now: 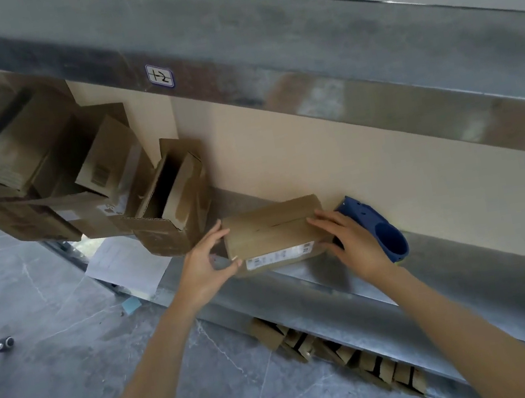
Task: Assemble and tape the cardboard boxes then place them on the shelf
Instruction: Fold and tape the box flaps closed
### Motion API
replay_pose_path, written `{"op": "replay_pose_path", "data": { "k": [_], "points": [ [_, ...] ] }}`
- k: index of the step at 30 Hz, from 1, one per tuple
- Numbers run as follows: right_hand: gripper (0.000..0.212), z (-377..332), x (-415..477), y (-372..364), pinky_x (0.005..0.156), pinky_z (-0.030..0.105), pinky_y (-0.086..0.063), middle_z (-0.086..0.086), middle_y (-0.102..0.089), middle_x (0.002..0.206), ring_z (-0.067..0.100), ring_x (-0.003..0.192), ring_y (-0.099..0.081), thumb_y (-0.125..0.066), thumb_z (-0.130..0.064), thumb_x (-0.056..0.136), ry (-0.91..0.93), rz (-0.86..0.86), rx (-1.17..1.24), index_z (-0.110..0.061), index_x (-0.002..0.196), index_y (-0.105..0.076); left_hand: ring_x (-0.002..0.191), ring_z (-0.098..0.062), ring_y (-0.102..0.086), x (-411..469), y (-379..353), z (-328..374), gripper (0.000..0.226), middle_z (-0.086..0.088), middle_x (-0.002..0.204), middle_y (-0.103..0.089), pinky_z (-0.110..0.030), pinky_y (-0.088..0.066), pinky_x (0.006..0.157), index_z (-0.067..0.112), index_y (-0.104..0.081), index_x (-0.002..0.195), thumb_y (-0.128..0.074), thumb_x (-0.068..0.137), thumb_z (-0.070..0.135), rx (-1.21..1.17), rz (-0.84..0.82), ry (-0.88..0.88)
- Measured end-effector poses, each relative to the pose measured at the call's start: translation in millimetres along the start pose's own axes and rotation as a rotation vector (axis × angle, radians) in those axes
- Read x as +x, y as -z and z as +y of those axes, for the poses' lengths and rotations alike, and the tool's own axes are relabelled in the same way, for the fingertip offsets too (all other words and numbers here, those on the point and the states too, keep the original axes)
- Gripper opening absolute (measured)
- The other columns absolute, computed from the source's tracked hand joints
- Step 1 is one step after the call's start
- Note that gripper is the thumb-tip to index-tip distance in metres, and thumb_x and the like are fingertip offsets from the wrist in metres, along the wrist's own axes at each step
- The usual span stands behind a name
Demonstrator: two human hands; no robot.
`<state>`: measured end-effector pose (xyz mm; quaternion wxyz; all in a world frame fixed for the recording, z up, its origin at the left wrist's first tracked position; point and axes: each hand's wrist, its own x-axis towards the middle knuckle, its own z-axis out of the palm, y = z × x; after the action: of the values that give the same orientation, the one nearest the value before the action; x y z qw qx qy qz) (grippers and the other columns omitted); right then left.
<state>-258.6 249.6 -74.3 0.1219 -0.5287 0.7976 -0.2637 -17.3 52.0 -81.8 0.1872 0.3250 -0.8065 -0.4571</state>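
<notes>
Head camera, looking down: a small, closed brown cardboard box point(274, 235) sits near the front edge of a grey metal shelf point(305, 276), its white label facing the viewer. The left hand point(203, 267) grips its left end, thumb at the lower corner. The right hand point(355, 242) clasps its right end (fingers over the top). A blue plastic tape dispenser point(383, 230) lies just right of it. Open cardboard boxes point(169, 211) stand at left.

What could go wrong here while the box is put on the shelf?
The box lies near the front edge of the shelf and may slip off on release. The right hand is close to the blue dispenser and may knock it. The open box seems to overhang the edge; a nudge could drop it.
</notes>
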Motion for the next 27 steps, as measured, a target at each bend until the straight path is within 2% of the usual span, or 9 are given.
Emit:
{"op": "replay_pose_path", "data": {
  "k": [2,6,10,13,16,18,21,24,27],
  "points": [
    [0.051,1,-5,0,0.109,0.028,-0.036,-0.007,-0.046,0.145,0.015,0.13,-0.045,-0.065,-0.007,0.093,-0.016,0.029,0.062,-0.025,0.138,-0.054,0.125,-0.007,-0.052,6,-6,1,0.058,0.006,0.147,-0.049,-0.011,-0.045,0.091,0.018,-0.055,0.137,-0.078,0.084,0.013,0.021,0.052,-0.005],
    [0.041,1,-15,4,0.102,0.029,-0.045,-0.012,-0.054,0.127,0.007,0.118,-0.052,-0.075,-0.01,0.085,-0.058,0.086,0.173,-0.022,0.124,-0.067,0.111,-0.013,-0.057,18,-20,5,0.044,-0.004,0.129,-0.057,-0.026,-0.053,0.09,0.011,-0.06,0.131,-0.071,0.088,0.009,0.064,0.168,-0.023],
    [0.039,-2,-23,9,0.094,0.024,-0.052,-0.009,-0.061,0.121,0.006,0.112,-0.058,-0.082,-0.013,0.075,-0.064,0.086,0.275,-0.017,0.113,-0.073,0.102,-0.013,-0.054,24,-31,11,0.042,0.006,0.118,-0.046,-0.037,-0.055,0.091,0.013,-0.063,0.127,-0.074,0.087,0.017,0.114,0.28,-0.017],
    [0.036,-3,-27,7,0.094,0.025,-0.052,-0.003,-0.065,0.116,0.01,0.112,-0.06,-0.083,-0.01,0.073,-0.062,0.094,0.325,-0.013,0.107,-0.075,0.099,-0.012,-0.053,24,-38,15,0.05,0.005,0.119,-0.042,-0.038,-0.055,0.089,0.014,-0.061,0.128,-0.079,0.083,0.026,0.077,0.276,0.004],
    [0.027,-8,-28,2,0.091,0.025,-0.053,-0.001,-0.066,0.105,0.011,0.109,-0.062,-0.082,-0.006,0.074,-0.037,0.107,0.338,-0.01,0.1,-0.077,0.118,-0.02,-0.05,21,-46,19,0.062,-0.002,0.138,-0.037,-0.044,-0.051,0.098,0.011,-0.056,0.133,-0.081,0.08,0.032,0.056,0.226,-0.008],
    [0.023,-15,-28,-3,0.087,0.023,-0.054,0.0,-0.066,0.099,0.01,0.105,-0.063,-0.082,-0.007,0.074,-0.016,0.117,0.339,-0.009,0.096,-0.078,0.14,-0.024,-0.034,18,-54,20,0.072,-0.003,0.155,-0.022,-0.043,-0.04,0.111,0.016,-0.051,0.138,-0.082,0.078,0.038,0.046,0.172,0.016],
    [0.02,-21,-28,-8,0.085,0.021,-0.053,0.0,-0.066,0.097,0.009,0.099,-0.064,-0.082,-0.007,0.073,0.009,0.148,0.337,-0.009,0.093,-0.079,0.149,-0.02,-0.015,13,-61,22,0.08,0.006,0.163,-0.006,-0.036,-0.024,0.113,0.025,-0.047,0.142,-0.078,0.074,0.052,0.078,0.148,0.005],
    [0.02,-20,-30,-9,0.084,0.018,-0.053,0.006,-0.066,0.099,0.012,0.096,-0.065,-0.08,0.001,0.074,0.034,0.186,0.344,-0.007,0.092,-0.078,0.151,-0.017,-0.008,12,-58,20,0.087,0.004,0.163,-0.016,-0.041,-0.02,0.116,0.025,-0.049,0.142,-0.067,0.069,0.069,0.232,0.126,-0.102],
    [0.02,-18,-31,-12,0.084,0.022,-0.055,0.005,-0.067,0.103,0.012,0.093,-0.065,-0.077,0.002,0.077,0.075,0.216,0.295,-0.009,0.093,-0.078,0.152,-0.012,-0.004,16,-53,15,0.091,0.003,0.162,-0.027,-0.053,-0.024,0.119,0.023,-0.047,0.143,-0.058,0.069,0.074,0.319,0.074,-0.152]
  ]
}}
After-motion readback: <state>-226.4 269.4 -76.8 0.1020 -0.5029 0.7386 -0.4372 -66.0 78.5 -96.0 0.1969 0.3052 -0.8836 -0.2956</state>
